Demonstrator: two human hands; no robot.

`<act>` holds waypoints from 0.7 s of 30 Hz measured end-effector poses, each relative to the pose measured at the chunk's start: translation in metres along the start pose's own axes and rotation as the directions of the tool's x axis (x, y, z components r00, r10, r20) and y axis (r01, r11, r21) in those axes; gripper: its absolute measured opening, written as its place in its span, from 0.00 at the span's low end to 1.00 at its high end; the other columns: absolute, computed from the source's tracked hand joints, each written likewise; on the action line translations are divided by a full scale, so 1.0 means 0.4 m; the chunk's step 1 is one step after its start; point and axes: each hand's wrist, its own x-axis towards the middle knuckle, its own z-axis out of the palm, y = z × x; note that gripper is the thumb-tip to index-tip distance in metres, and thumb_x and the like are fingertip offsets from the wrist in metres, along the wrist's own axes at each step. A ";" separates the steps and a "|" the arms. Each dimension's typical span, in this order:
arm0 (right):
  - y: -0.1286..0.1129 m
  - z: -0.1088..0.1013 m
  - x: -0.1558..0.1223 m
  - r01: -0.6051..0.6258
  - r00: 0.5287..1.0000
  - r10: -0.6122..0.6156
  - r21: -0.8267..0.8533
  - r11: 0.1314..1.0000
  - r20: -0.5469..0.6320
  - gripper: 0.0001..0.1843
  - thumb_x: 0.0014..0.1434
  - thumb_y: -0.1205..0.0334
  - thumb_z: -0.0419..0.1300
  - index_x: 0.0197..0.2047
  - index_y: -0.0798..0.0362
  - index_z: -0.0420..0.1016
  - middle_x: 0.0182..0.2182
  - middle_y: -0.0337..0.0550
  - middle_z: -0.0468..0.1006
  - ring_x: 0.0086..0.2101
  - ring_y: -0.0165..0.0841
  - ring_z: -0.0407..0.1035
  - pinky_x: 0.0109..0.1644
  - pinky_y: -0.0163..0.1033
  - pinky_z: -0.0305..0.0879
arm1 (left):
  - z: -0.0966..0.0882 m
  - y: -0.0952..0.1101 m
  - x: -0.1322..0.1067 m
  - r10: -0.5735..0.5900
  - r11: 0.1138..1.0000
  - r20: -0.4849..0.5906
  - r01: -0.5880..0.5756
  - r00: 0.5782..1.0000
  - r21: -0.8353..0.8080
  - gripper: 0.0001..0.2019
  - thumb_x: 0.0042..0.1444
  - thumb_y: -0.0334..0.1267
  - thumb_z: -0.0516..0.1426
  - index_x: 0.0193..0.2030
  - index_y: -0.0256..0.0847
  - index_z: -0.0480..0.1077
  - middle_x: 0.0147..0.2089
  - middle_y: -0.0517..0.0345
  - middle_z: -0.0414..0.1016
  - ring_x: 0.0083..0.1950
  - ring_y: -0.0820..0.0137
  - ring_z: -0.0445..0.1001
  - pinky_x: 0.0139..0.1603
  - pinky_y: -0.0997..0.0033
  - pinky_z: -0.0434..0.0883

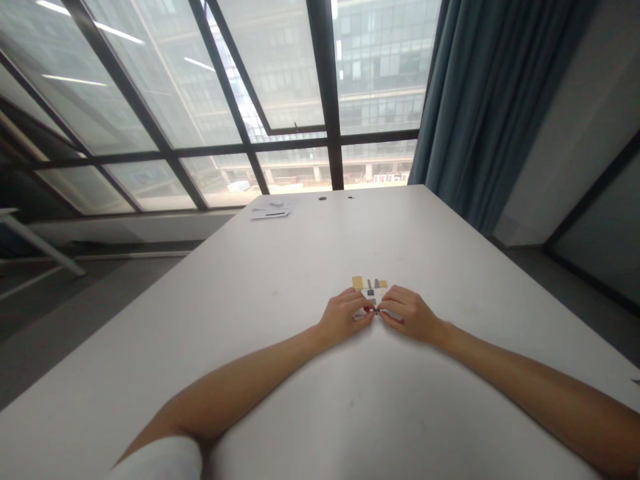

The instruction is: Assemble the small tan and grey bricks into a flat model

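Observation:
My left hand [344,318] and my right hand [413,316] meet fingertip to fingertip just above the white table [320,393]. Both pinch a small dark grey piece [377,311], too small to make out in detail. A bit of red [367,309] shows by my left fingertips; its shape is mostly hidden. Just beyond my hands lie small flat pieces like toy bricks: a tan studded plate [357,282], a smaller tan piece [383,284], slim grey pieces [377,283] and a black piece [371,293].
White papers [270,212] with a dark pen-like strip lie at the table's far left corner. A round dark disc [323,199] and a tiny dark item [351,197] are near the far edge. Beyond stand windows and a blue curtain [480,113].

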 end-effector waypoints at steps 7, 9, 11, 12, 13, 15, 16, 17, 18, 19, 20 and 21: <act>-0.002 -0.001 -0.001 0.003 1.000 -0.003 0.005 1.000 0.002 0.04 0.63 0.68 0.58 0.39 0.52 0.75 0.32 0.45 0.76 0.35 0.35 0.69 0.40 0.42 0.68 | -0.002 0.001 0.000 0.012 1.000 0.009 -0.012 1.000 0.006 0.05 0.59 0.34 0.58 0.40 0.41 0.75 0.35 0.56 0.78 0.39 0.69 0.74 0.44 0.69 0.72; -0.002 -0.002 0.000 0.003 1.000 -0.003 0.006 1.000 0.008 0.04 0.63 0.68 0.58 0.39 0.52 0.75 0.33 0.46 0.76 0.35 0.35 0.69 0.40 0.42 0.68 | -0.002 0.000 0.000 0.018 1.000 0.011 -0.018 1.000 0.005 0.05 0.59 0.33 0.58 0.40 0.41 0.75 0.35 0.56 0.78 0.39 0.69 0.74 0.44 0.69 0.72; -0.002 -0.003 0.001 0.004 1.000 -0.004 0.010 1.000 0.010 0.05 0.63 0.68 0.58 0.40 0.52 0.75 0.33 0.46 0.76 0.35 0.35 0.69 0.40 0.42 0.67 | -0.002 0.000 0.000 0.024 1.000 0.012 -0.024 1.000 0.001 0.04 0.59 0.33 0.58 0.40 0.41 0.74 0.35 0.56 0.78 0.39 0.69 0.74 0.44 0.69 0.72; -0.002 -0.003 0.001 0.004 1.000 -0.005 0.013 1.000 0.010 0.05 0.63 0.68 0.58 0.40 0.52 0.75 0.33 0.46 0.76 0.35 0.35 0.69 0.39 0.42 0.67 | -0.002 0.000 0.001 0.026 1.000 0.011 -0.026 1.000 -0.001 0.04 0.58 0.33 0.58 0.40 0.41 0.74 0.35 0.56 0.78 0.39 0.69 0.74 0.43 0.70 0.72; -0.002 -0.003 0.001 0.005 1.000 -0.005 0.014 1.000 0.009 0.05 0.63 0.68 0.58 0.40 0.52 0.75 0.33 0.46 0.76 0.35 0.35 0.69 0.39 0.42 0.67 | -0.001 0.000 0.001 0.025 1.000 0.010 -0.025 1.000 -0.004 0.04 0.58 0.33 0.58 0.40 0.41 0.74 0.35 0.56 0.78 0.39 0.69 0.74 0.43 0.70 0.72; -0.002 -0.002 0.001 0.006 1.000 -0.006 0.015 1.000 0.006 0.05 0.63 0.68 0.58 0.40 0.52 0.75 0.33 0.46 0.76 0.35 0.36 0.69 0.39 0.42 0.67 | -0.001 0.000 0.001 0.019 1.000 0.010 -0.019 1.000 -0.008 0.04 0.58 0.33 0.58 0.40 0.41 0.74 0.35 0.56 0.78 0.39 0.69 0.74 0.44 0.69 0.72; -0.002 -0.002 0.001 0.004 1.000 -0.004 0.015 1.000 0.005 0.05 0.63 0.68 0.58 0.40 0.52 0.75 0.33 0.46 0.76 0.35 0.36 0.69 0.39 0.42 0.67 | 0.000 0.000 0.001 0.015 1.000 0.012 -0.015 1.000 -0.009 0.04 0.59 0.33 0.58 0.40 0.41 0.74 0.35 0.56 0.78 0.40 0.69 0.74 0.44 0.69 0.72; -0.002 -0.002 0.000 0.003 1.000 -0.003 0.015 1.000 0.003 0.05 0.63 0.68 0.58 0.40 0.52 0.75 0.33 0.46 0.76 0.35 0.36 0.69 0.39 0.42 0.67 | 0.000 0.001 0.000 0.013 1.000 0.014 -0.013 1.000 -0.008 0.04 0.59 0.33 0.58 0.40 0.41 0.74 0.35 0.55 0.78 0.40 0.69 0.74 0.44 0.69 0.72; -0.002 -0.002 0.000 0.002 1.000 -0.002 0.016 1.000 0.003 0.05 0.63 0.68 0.58 0.40 0.52 0.75 0.33 0.46 0.76 0.35 0.36 0.69 0.39 0.42 0.67 | 0.000 0.000 0.000 0.012 1.000 0.015 -0.012 1.000 -0.007 0.04 0.59 0.34 0.58 0.40 0.41 0.74 0.35 0.55 0.78 0.40 0.68 0.74 0.45 0.69 0.72; -0.001 -0.002 -0.001 0.001 1.000 -0.001 0.017 1.000 0.003 0.05 0.63 0.68 0.58 0.40 0.52 0.75 0.33 0.45 0.76 0.35 0.35 0.68 0.40 0.42 0.67 | 0.000 0.000 0.000 0.013 1.000 0.015 -0.013 1.000 -0.005 0.04 0.59 0.34 0.58 0.40 0.41 0.74 0.35 0.55 0.78 0.40 0.69 0.74 0.44 0.69 0.71; -0.001 -0.002 -0.001 0.000 1.000 0.000 0.018 1.000 0.004 0.05 0.63 0.68 0.58 0.40 0.52 0.75 0.33 0.45 0.76 0.35 0.35 0.68 0.40 0.42 0.67 | 0.001 0.000 0.000 0.016 1.000 0.014 -0.016 1.000 -0.004 0.04 0.59 0.34 0.58 0.40 0.41 0.74 0.35 0.55 0.78 0.39 0.69 0.74 0.44 0.69 0.71; -0.001 -0.002 -0.002 -0.001 1.000 0.001 0.018 1.000 0.006 0.05 0.63 0.68 0.58 0.40 0.52 0.75 0.33 0.45 0.76 0.35 0.35 0.68 0.40 0.42 0.67 | 0.001 0.000 -0.001 0.019 1.000 0.014 -0.019 1.000 -0.003 0.04 0.59 0.34 0.58 0.40 0.41 0.74 0.35 0.55 0.78 0.39 0.69 0.74 0.44 0.69 0.71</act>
